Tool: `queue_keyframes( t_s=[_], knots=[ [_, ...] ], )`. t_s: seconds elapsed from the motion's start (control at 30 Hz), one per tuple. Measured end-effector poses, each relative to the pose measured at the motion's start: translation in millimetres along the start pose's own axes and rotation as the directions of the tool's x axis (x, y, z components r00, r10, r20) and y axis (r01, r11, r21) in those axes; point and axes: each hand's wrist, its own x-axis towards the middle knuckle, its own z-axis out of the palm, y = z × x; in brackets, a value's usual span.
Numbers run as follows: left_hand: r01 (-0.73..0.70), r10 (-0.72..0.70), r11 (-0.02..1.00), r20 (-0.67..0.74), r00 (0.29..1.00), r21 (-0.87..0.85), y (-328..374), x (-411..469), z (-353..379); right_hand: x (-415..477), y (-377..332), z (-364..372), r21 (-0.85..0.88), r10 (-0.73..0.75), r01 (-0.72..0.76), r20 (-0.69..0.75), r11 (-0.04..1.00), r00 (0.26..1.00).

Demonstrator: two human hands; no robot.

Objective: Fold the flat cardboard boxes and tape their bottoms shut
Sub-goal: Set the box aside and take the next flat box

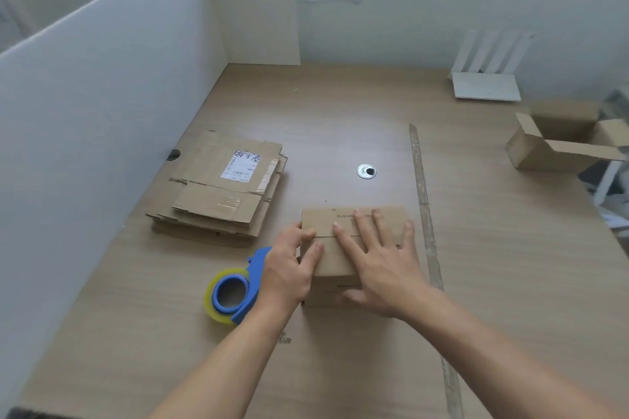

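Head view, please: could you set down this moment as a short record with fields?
box: flaps folded shut, seam up, on the table
left hand: fingers laid on the box's left edge
right hand: flat, fingers spread, pressing the flaps down
tape dispenser: blue, clear roll, on the table beside the left hand
flat boxes: stacked, behind and left of the box
open box: far right of the table, flaps up
tape on seam: cannot tell
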Motion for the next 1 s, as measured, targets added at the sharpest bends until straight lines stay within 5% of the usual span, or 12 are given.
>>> queue_keyframes(
  t_s=[0.27,0.33,0.4,0.57,0.73,1.0],
  knots=[
    [0.058,-0.054,0.998,0.102,0.993,-0.040,-13,-1,-27,18,0,7,0.006,-0.001,0.001,-0.061,1.000,0.998],
    [0.165,-0.155,0.981,0.096,0.983,-0.102,-23,-3,-31,20,0,9,0.013,0.006,-0.005,-0.078,1.000,0.997],
    [0.354,-0.348,0.918,0.067,0.935,-0.179,-38,-5,-28,22,2,10,0.026,0.020,-0.018,-0.098,1.000,0.995],
    [0.722,-0.697,0.687,0.207,0.686,-0.080,-84,-9,-4,26,10,15,0.106,0.067,-0.055,-0.116,0.993,0.991],
    [0.771,-0.725,0.630,0.288,0.625,-0.088,-89,4,14,24,17,15,0.129,0.056,-0.039,-0.129,0.991,0.990],
    [0.836,-0.768,0.428,0.349,0.536,-0.342,-73,14,18,18,34,8,0.220,0.103,-0.077,-0.108,0.972,0.989]
  ],
)
